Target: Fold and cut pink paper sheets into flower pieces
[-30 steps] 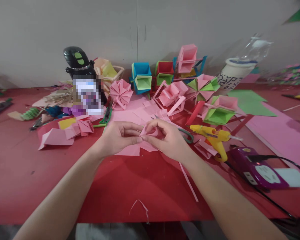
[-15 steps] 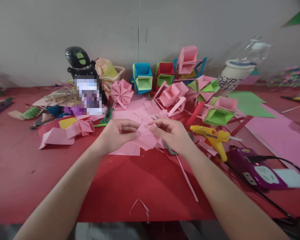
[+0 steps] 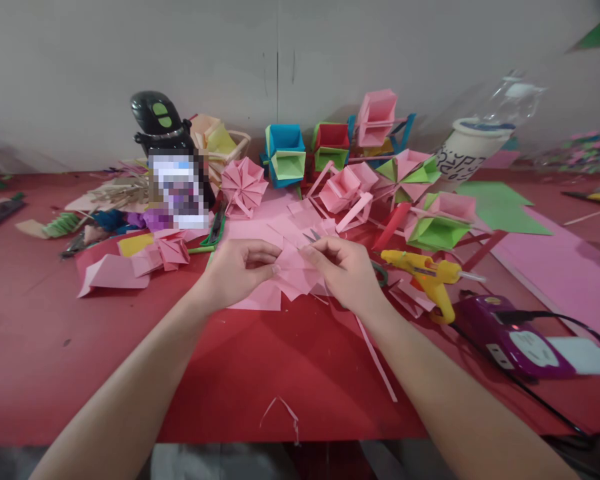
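Observation:
Both hands meet over the middle of the red table [image 3: 260, 373] on a small pink paper square [image 3: 294, 273]. My left hand [image 3: 237, 270] pinches its left edge between thumb and fingers. My right hand [image 3: 347, 270] pinches the right edge, fingers curled. The paper is spread open between them, just above other loose pink sheets [image 3: 260, 233]. Scissors [image 3: 313, 235] lie just behind my right hand, their handle partly hidden under it.
A yellow glue gun [image 3: 427, 273] and a purple power strip [image 3: 510, 337] with black cables lie at the right. Folded paper boxes and pinwheels [image 3: 340, 167] crowd the back by the wall. A black bottle [image 3: 163, 133], pink folded pieces [image 3: 130, 263] and green paper [image 3: 500, 207] surround them.
The pink paper was a small folded piece pinched tight a second ago; it has since been spread open between my hands, which moved slightly apart.

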A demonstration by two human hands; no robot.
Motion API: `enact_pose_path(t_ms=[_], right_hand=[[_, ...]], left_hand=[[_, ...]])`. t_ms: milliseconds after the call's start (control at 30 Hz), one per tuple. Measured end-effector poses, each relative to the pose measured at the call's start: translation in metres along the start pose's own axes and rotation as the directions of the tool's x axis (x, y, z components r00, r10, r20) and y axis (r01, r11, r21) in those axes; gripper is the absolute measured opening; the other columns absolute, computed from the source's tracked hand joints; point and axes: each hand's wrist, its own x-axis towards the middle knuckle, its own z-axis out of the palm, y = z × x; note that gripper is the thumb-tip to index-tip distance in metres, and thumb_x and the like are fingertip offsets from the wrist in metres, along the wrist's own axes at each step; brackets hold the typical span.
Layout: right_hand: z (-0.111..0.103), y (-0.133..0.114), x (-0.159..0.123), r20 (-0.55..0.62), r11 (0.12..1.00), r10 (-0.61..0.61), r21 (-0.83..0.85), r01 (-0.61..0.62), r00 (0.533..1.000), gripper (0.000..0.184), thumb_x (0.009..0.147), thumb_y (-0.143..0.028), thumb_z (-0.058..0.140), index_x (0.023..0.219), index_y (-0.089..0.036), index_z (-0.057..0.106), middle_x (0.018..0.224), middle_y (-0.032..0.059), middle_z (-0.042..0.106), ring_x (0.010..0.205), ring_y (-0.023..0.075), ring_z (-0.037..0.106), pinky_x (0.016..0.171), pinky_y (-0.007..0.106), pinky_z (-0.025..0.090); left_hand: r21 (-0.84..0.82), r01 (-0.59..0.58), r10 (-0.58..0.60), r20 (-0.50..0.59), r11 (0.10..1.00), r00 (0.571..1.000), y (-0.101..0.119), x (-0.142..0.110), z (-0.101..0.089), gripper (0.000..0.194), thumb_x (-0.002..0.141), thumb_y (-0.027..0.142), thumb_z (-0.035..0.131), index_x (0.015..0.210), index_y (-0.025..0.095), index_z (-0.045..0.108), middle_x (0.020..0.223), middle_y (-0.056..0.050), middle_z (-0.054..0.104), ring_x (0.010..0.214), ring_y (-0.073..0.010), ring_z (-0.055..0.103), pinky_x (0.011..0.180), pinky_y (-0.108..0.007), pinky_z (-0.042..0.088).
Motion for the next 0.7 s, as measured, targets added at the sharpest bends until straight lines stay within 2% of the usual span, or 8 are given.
enact_pose_path(t_ms=[267, 433, 567, 700], right_hand=[[0.002, -0.003, -0.005, -0.065, 0.982, -0.152, -0.119, 0.144, 0.986, 0.015, 0.091, -0.034, 0.071, 0.081, -0.022, 0.075, 0.08, 0.0012, 0.076, 0.072, 0.0182, 0.068, 0.068, 0.031, 0.053], [0.0, -0.002, -0.005, -0.045, 0.968, -0.212, -0.148, 0.204, 0.976, 0.018, 0.092, -0.037, 0.07, 0.081, -0.023, 0.075, 0.078, 0.0005, 0.075, 0.069, 0.017, 0.066, 0.067, 0.03, 0.052], [0.0, -0.002, -0.006, -0.013, 0.957, -0.248, -0.161, 0.243, 0.969, 0.015, 0.092, -0.035, 0.071, 0.083, -0.023, 0.075, 0.079, -0.0008, 0.075, 0.068, 0.0152, 0.065, 0.064, 0.028, 0.05], [0.001, -0.003, -0.007, -0.001, 0.948, -0.269, -0.175, 0.264, 0.963, 0.012, 0.093, -0.031, 0.07, 0.085, -0.024, 0.075, 0.081, -0.0015, 0.077, 0.067, 0.0149, 0.066, 0.064, 0.028, 0.05]], left_hand=[[-0.05, 0.044, -0.044, 0.009, 0.998, 0.999, -0.002, 0.001, -0.001, 0.025, 0.07, 0.024, 0.08, 0.093, 0.016, 0.074, 0.096, -0.008, 0.079, 0.092, -0.0252, 0.075, 0.086, -0.038, 0.061], [-0.124, 0.064, -0.055, 0.076, 0.99, 0.996, -0.003, 0.002, 0.002, 0.024, 0.07, 0.024, 0.08, 0.091, 0.016, 0.071, 0.093, -0.006, 0.077, 0.089, -0.0211, 0.072, 0.087, -0.036, 0.057], [-0.103, 0.005, 0.007, 0.118, 0.995, 0.993, 0.0, -0.001, 0.009, 0.008, 0.078, 0.023, 0.071, 0.082, 0.017, 0.068, 0.081, -0.001, 0.069, 0.078, -0.0158, 0.065, 0.075, -0.029, 0.053], [-0.026, -0.03, 0.032, 0.096, 0.999, 0.995, 0.0, -0.003, 0.015, 0.014, 0.082, 0.03, 0.07, 0.076, 0.018, 0.066, 0.072, 0.001, 0.063, 0.069, -0.0142, 0.059, 0.063, -0.026, 0.047]])
